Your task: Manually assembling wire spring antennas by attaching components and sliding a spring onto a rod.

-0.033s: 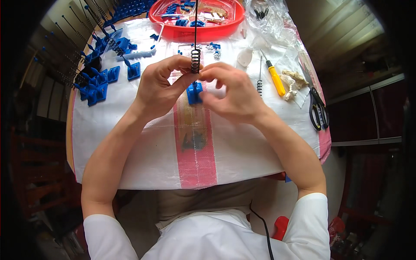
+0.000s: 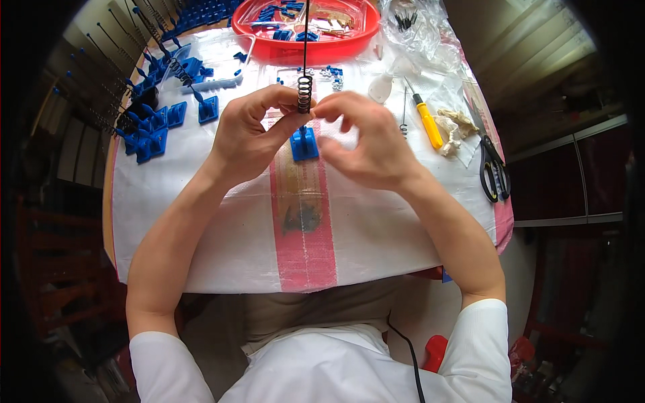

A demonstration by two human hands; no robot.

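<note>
In front of me, my left hand pinches a black coil spring near its lower end, between thumb and forefinger. A thin black rod rises straight up from the coil. Directly below it is a small blue plastic base, upright over the cloth's pink stripe; the joint between the two is partly covered by my fingers. My right hand is close on the right, slightly blurred. Its forefinger tip is beside the coil's lower end, and its thumb stands apart, just right of the base.
Blue bases with springs and rods crowd the left side, around a clear plastic tray. A red basin of parts stands at the back. Rightward lie a yellow-handled screwdriver, another spring, a crumpled cloth and black-handled scissors.
My right hand has shifted slightly to the right, its thumb away from the blue base, which shows more fully. The spring and base have moved a touch rightward; my left hand keeps its pinch.
</note>
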